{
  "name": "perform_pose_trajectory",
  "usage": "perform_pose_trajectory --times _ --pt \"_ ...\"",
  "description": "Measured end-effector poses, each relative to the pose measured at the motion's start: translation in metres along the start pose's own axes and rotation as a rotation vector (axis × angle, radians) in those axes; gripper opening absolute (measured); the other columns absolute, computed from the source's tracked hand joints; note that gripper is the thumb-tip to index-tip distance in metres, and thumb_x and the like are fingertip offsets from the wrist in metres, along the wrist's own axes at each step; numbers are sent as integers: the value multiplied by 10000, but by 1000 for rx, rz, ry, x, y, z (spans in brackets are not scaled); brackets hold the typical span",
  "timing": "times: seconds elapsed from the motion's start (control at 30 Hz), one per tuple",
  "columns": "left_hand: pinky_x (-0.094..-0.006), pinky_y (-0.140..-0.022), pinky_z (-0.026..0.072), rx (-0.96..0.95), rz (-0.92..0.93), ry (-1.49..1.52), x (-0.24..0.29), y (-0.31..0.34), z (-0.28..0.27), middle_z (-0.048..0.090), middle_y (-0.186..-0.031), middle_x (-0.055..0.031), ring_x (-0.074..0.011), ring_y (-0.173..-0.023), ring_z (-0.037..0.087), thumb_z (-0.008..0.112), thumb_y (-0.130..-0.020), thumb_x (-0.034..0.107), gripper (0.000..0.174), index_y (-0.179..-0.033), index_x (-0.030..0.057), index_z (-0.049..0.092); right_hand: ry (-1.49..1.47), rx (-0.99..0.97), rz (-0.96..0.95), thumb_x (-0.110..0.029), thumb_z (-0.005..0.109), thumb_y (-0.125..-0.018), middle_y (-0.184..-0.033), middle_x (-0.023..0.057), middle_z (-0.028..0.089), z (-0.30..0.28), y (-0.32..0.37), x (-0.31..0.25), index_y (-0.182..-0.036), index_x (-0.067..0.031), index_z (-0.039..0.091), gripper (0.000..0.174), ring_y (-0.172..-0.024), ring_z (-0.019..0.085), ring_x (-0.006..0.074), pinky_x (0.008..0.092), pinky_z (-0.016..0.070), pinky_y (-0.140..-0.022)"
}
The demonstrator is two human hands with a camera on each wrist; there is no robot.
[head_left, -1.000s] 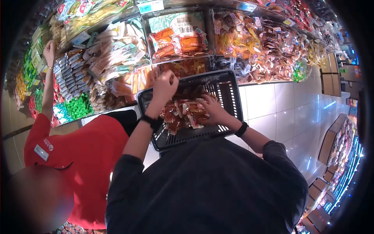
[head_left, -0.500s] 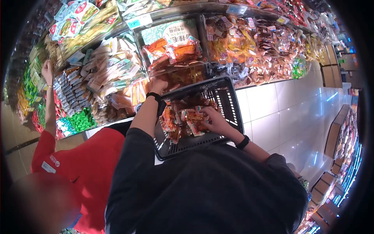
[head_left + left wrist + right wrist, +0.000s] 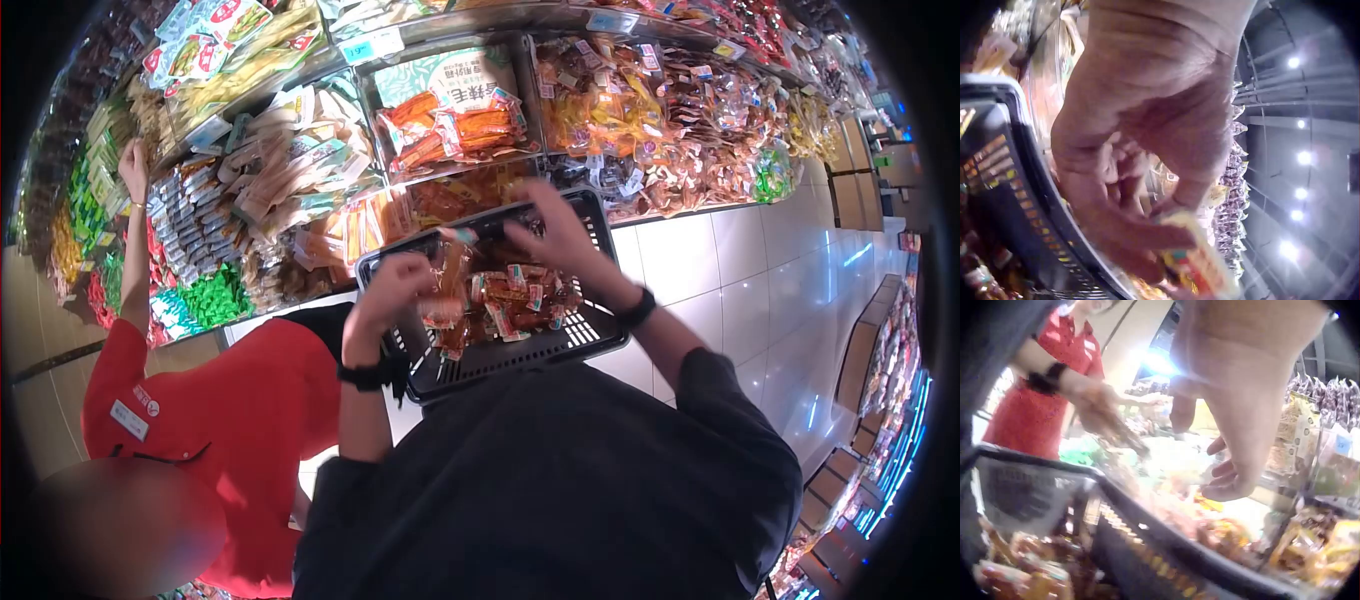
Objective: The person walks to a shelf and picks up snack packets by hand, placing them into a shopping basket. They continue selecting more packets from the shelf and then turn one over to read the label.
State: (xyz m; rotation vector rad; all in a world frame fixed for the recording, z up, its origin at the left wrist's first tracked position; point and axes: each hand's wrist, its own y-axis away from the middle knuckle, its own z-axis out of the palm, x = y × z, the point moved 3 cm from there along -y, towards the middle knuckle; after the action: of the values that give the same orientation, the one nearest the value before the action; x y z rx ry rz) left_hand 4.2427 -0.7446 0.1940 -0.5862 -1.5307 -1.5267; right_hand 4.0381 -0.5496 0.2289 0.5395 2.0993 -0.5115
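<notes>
My left hand [image 3: 385,300] pinches a long packet of reddish-brown snack sticks [image 3: 452,275] by one end, over the left side of a black shopping basket [image 3: 520,362]. In the left wrist view, the thumb and fingers close on the blurred end of that packet [image 3: 1200,265]. My right hand [image 3: 562,238] is above the far right part of the basket, fingers extended and blurred, with nothing in them. Seen from the right wrist, these fingers [image 3: 1232,487] hang loosely beyond the basket rim. Several similar snack packets [image 3: 510,300] lie in a heap inside the basket.
Bins of packaged snacks [image 3: 455,130] line the shelf just beyond the basket. At left, a person in a red shirt [image 3: 230,400] stretches an arm [image 3: 135,230] to the shelf. Tiled floor [image 3: 720,265] extends to the right, with cartons [image 3: 855,200] further off.
My left hand went down to the bin beyond the basket, then came back toward me with a packet. The right hand left the heap and moved toward the basket's far side.
</notes>
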Motion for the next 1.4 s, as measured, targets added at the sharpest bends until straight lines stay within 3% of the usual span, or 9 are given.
perform_pose_trajectory --times 0.17,0.27,0.47,0.53,0.63,0.8,0.93,1.37,1.4 --pt "-247 -635 490 -250 14 -333 -117 8 17 634 -719 5 -71 -689 596 674 -889 140 138 -829 17 657 482 -45 -85 -322 731 -833 -1398 218 442 15 -127 91 -1363 -115 492 617 -1299 422 438 519 381 -1060" --pt "-397 -699 540 -34 50 -773 -154 -4 12 698 -785 -127 -268 -757 689 720 -819 207 190 -885 32 689 697 -341 123 -660 707 -728 -1606 202 167 36 -166 128 -1508 -257 391 933 -1462 202 470 651 245 -1124" --pt "-404 -686 521 477 381 -851 28 -32 14 658 -812 -139 -327 -778 668 710 -792 147 176 -888 30 622 732 -602 274 -749 703 -680 -1602 205 206 36 -190 117 -1554 -260 315 1074 -1473 189 445 531 251 -1181" --pt "-470 -882 494 594 713 -861 80 -58 7 610 -1061 -213 -393 -1027 612 686 -741 -3 434 -1153 21 551 714 -650 331 -764 716 -651 -1612 204 199 32 -190 111 -1563 -224 297 1140 -1474 206 434 504 260 -1185" --pt "-465 -1157 347 565 255 -1233 108 -138 -11 368 -1493 -175 -373 -1399 357 788 -645 -14 995 -1506 42 292 626 -779 447 -788 778 -538 -1652 185 125 26 -204 112 -1572 -76 238 1367 -1416 364 384 461 387 -1120" --pt "-527 -1218 179 516 -18 -1464 106 -224 -53 242 -1606 -150 -351 -1511 192 959 -497 263 1402 -1578 37 95 745 -967 475 -694 877 -466 -1641 191 158 25 -206 102 -1575 -43 182 1462 -1397 412 345 460 439 -1083" --pt "-524 -1184 252 658 169 -1693 85 -253 -62 458 -1398 -200 -329 -1357 425 848 -661 199 996 -1476 -24 320 879 -985 435 -739 861 -432 -1646 173 153 35 -211 115 -1569 -54 207 1480 -1462 287 396 485 351 -1162" --pt "-432 -916 556 317 48 -1418 99 -233 -59 685 -1096 -222 -368 -1081 666 805 -724 202 673 -1281 -21 500 700 -967 426 -637 921 -419 -1630 272 88 44 -214 148 -1536 -51 329 1394 -1469 237 445 513 354 -1148" --pt "-433 -920 553 379 53 -1376 102 -231 -58 686 -1090 -224 -363 -1086 664 801 -719 195 655 -1268 -12 508 726 -940 409 -614 918 -457 -1514 274 345 44 -213 151 -1416 -36 471 1206 -1371 409 392 431 395 -1100"
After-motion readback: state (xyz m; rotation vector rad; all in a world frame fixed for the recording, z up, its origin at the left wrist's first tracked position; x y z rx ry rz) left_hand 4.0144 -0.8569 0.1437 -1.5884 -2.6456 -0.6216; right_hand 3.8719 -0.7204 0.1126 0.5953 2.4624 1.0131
